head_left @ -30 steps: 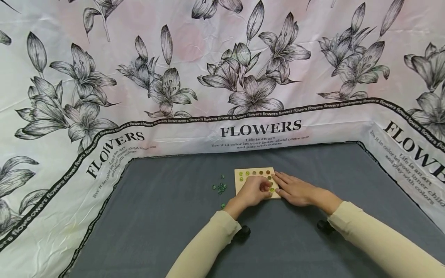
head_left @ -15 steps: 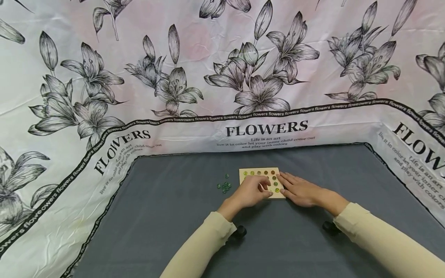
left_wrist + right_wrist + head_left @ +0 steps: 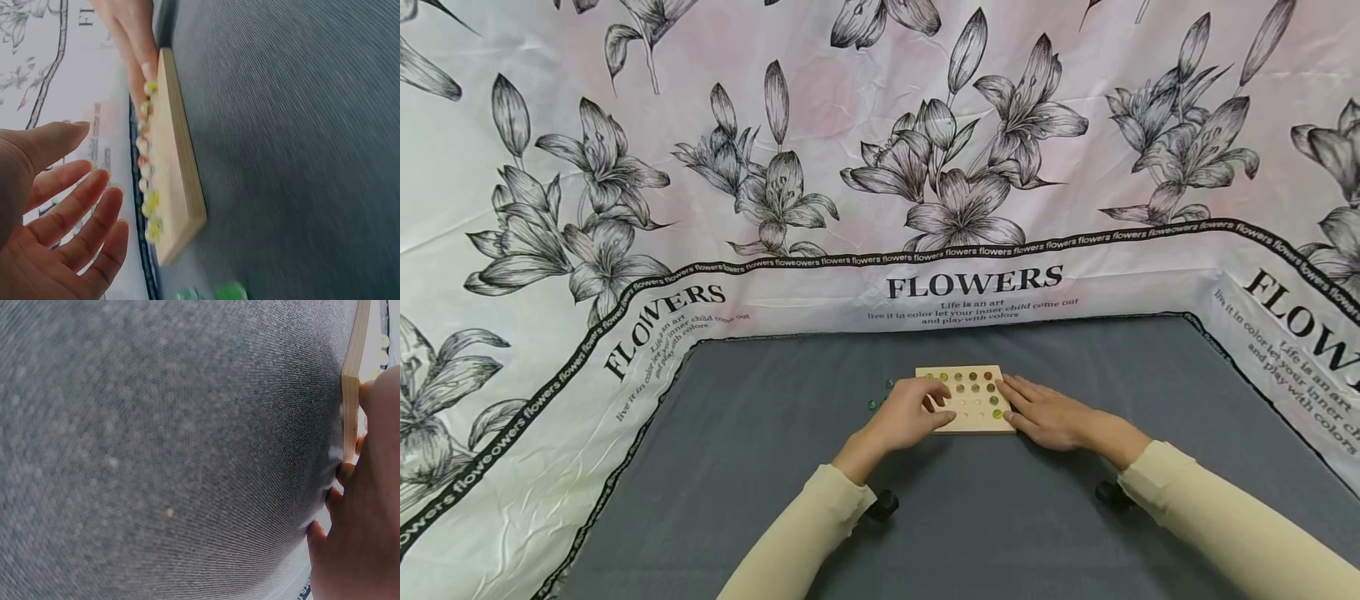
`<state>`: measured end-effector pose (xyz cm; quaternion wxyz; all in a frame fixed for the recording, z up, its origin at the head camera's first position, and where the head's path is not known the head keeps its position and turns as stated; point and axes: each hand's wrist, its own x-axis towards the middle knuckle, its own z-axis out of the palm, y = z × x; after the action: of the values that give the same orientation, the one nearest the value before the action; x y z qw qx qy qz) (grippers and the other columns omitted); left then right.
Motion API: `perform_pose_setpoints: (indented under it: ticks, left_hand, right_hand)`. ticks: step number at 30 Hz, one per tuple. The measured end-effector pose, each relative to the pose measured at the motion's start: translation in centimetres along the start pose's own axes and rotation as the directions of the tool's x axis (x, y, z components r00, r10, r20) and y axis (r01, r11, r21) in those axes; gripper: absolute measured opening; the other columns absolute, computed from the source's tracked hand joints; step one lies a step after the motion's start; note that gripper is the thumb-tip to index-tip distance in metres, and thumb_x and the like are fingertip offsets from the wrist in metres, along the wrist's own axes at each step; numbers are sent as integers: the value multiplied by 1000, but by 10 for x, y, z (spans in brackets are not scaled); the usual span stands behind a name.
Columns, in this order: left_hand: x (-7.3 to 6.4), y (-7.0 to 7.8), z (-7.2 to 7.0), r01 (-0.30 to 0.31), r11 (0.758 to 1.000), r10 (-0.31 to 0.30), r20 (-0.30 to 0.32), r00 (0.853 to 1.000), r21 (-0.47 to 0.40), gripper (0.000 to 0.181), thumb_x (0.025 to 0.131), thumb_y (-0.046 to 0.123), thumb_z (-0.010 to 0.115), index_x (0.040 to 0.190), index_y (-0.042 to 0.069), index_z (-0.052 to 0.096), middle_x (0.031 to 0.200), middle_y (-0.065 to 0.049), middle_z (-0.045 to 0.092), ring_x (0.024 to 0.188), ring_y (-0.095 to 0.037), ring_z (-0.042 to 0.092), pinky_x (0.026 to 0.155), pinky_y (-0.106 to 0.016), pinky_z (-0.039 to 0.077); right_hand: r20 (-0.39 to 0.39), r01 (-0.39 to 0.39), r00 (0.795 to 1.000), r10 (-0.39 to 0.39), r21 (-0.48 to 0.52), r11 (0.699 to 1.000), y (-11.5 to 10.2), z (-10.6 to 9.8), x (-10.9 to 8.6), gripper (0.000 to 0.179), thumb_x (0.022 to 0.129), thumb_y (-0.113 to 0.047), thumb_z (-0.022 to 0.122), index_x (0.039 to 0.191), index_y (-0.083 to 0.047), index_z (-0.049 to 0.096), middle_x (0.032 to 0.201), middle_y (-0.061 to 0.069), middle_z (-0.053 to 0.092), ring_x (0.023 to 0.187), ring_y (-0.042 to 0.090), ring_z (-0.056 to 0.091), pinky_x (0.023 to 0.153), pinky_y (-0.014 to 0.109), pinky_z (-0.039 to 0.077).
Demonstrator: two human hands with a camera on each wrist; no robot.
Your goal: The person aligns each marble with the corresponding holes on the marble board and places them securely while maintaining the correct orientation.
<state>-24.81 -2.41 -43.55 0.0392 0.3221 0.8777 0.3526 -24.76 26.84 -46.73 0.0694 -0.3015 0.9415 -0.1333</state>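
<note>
A pale wooden board (image 3: 970,423) with rows of round hollows lies flat on the grey cloth. Marbles sit in its far rows and down its right side, including a yellow-green marble (image 3: 997,413) at the near right corner. My left hand (image 3: 910,410) hovers over the board's left part. In the left wrist view, the left hand (image 3: 75,231) has loosely bent fingers, thumb apart, with nothing between them. My right hand (image 3: 1051,412) lies with extended fingers against the board's right edge. Its fingertips touch the cloth beside the board (image 3: 351,419) in the right wrist view.
Loose green marbles (image 3: 872,405) lie on the grey cloth (image 3: 775,433) left of the board, partly hidden by my left hand. One green marble (image 3: 231,291) shows near the board's corner. A flower-printed white curtain (image 3: 820,208) stands behind the table.
My left hand has moved left, from the board's right part toward the loose marbles, uncovering the middle hollows. My right hand stays at the board's right edge. The head view has shifted slightly.
</note>
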Motion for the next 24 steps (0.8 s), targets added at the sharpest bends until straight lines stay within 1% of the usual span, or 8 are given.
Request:
perform_pose_setpoints:
  ticks: [4, 8, 11, 15, 19, 24]
  left_hand:
    - [-9, -10, -7, 15, 1000, -15, -16, 1000, 0, 30, 98, 19, 71, 123, 2, 70, 114, -12, 70, 95, -24, 67, 78, -31, 54]
    - [-17, -18, -14, 37, 999, -37, -34, 999, -12, 30, 98, 19, 72, 123, 1, 70, 114, -12, 70, 94, -23, 67, 77, -32, 55]
    - [-24, -22, -21, 62, 998, -62, -51, 997, -9, 30, 98, 19, 72, 122, 1, 70, 115, -12, 70, 93, -22, 66, 77, -33, 55]
    - [-33, -30, -29, 91, 996, -91, -84, 992, -3, 29, 98, 21, 71, 121, 3, 71, 115, -9, 70, 95, -22, 66, 79, -35, 55]
    - [-42, -40, -36, 113, 994, -113, -107, 988, -10, 29, 99, 22, 71, 121, 4, 70, 116, -8, 69, 96, -22, 65, 80, -37, 55]
    - [-51, -52, -41, 125, 992, -126, -139, 982, -15, 27, 98, 20, 72, 120, 3, 70, 115, -9, 69, 96, -23, 65, 78, -39, 55]
  right_hand:
    - [26, -33, 999, 33, 11, 999, 6, 5, 2, 65, 112, -40, 38, 160, 1, 25, 166, 27, 20, 151, 48, 21, 119, 63, 22]
    - [19, -37, 999, 37, 6, 999, 13, 10, 3, 66, 112, -43, 36, 161, -1, 23, 167, 23, 19, 152, 45, 20, 120, 61, 22]
    - [16, -16, 1000, 16, 8, 1000, 7, 5, 2, 65, 112, -40, 37, 160, 1, 25, 165, 28, 21, 150, 50, 22, 117, 64, 23]
    - [32, -13, 999, 12, 32, 999, 1, -2, 0, 64, 112, -37, 38, 159, 4, 26, 163, 31, 22, 149, 53, 21, 116, 66, 22]
    - [44, -32, 999, 30, 39, 999, -1, -3, -1, 64, 112, -37, 37, 160, 3, 24, 165, 29, 20, 150, 51, 19, 118, 64, 21]
    - [7, 9, 1000, -10, 40, 999, 3, 0, -1, 64, 112, -38, 39, 160, 2, 26, 162, 32, 24, 148, 53, 23, 115, 67, 24]
